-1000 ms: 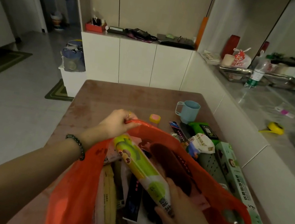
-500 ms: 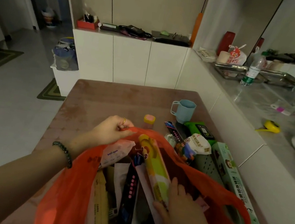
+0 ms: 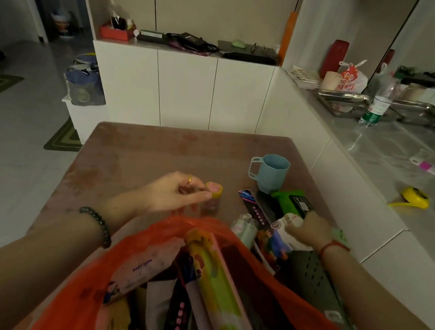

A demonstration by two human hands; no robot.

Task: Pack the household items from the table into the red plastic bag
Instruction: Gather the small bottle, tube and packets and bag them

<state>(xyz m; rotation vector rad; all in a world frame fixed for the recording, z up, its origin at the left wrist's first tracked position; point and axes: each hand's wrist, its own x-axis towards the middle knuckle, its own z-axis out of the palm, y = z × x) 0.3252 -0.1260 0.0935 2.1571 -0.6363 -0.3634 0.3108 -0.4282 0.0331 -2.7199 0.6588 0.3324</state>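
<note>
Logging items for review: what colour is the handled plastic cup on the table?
Light blue plastic cup, best seen in the head view.

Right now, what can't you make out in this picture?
- Head view: bottom of the red plastic bag, cut off by the lower edge.
- Grip of the left hand on the small yellow-capped jar: blurred.
- White packet: right hand covers it; print too small.

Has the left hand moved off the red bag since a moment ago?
Yes. The left hand let go of the red bag's rim and reached forward to the small yellow-lidded jar on the table.
</note>
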